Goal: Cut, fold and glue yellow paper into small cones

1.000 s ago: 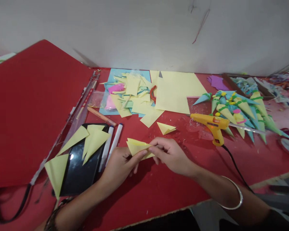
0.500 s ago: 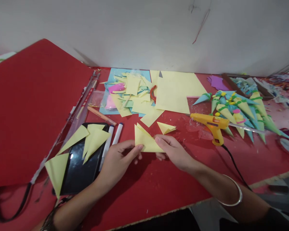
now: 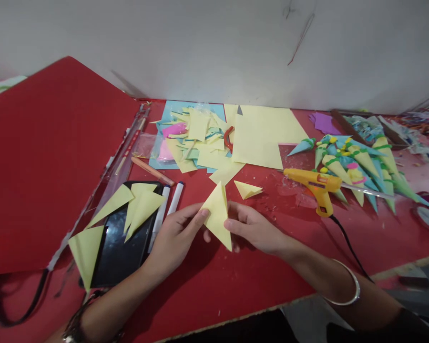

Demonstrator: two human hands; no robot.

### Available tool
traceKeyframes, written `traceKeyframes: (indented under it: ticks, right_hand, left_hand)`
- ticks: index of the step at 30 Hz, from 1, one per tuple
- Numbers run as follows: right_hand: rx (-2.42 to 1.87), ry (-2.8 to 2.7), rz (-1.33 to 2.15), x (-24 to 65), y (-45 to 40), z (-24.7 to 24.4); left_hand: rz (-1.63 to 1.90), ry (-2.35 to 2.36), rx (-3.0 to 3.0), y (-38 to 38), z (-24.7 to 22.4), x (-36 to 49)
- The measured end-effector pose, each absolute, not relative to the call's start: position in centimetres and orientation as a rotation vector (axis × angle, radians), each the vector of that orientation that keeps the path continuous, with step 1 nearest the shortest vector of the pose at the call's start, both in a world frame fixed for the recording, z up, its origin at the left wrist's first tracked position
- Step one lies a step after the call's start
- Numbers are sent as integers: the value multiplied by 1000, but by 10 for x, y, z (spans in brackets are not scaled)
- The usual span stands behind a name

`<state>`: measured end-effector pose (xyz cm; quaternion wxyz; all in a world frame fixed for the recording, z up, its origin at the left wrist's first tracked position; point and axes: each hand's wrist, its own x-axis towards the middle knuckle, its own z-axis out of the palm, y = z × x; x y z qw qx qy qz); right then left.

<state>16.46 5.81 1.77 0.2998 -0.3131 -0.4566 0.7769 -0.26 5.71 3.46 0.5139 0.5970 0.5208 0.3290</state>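
Between both hands, above the red table, is a folded piece of yellow paper [image 3: 217,216], its long point toward me. My left hand [image 3: 180,228] pinches its left edge, thumb on top and fingers behind. On the opposite edge my right hand [image 3: 252,226] grips it the same way, its fingertips partly hidden behind the paper. Just beyond lies a small folded yellow piece [image 3: 248,189]. To the left, several yellow paper cones [image 3: 143,207] rest on a black tablet-like slab [image 3: 119,252], beside two white markers [image 3: 174,199].
A yellow glue gun [image 3: 312,183] lies at the right, its cord running to the table edge. Behind it are several finished paper cones [image 3: 343,162]. Paper scraps [image 3: 200,126] and a large yellow sheet [image 3: 257,138] lie toward the wall. A red board [image 3: 57,166] covers the left.
The yellow paper has been turned between my hands, so its point now faces down toward me instead of a long edge. Both hands stay near the same place.
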Motion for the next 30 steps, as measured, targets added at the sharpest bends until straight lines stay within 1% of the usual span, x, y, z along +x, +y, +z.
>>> traceKeyframes:
  ticks: [10, 12, 16, 19, 23, 30]
  right_hand:
    - [-918, -1454, 2144, 166, 56, 23]
    - [-986, -1472, 2088, 165, 55, 22]
    - [-1135, -1570, 1818, 164, 52, 22]
    - [-1157, -1672, 1682, 164, 50, 22]
    - [-1086, -1715, 1631, 163, 49, 17]
    - [-1013, -1744, 1664, 164, 46, 8]
  left_hand:
    - [852, 1307, 1351, 56, 33, -4]
    - [849, 1307, 1345, 57, 31, -5]
    - [814, 1299, 1412, 56, 29, -3]
    - [819, 1272, 1499, 53, 27, -1]
    - [833, 1248, 1621, 49, 24, 0]
    - [785, 1195, 1724, 46, 25, 0]
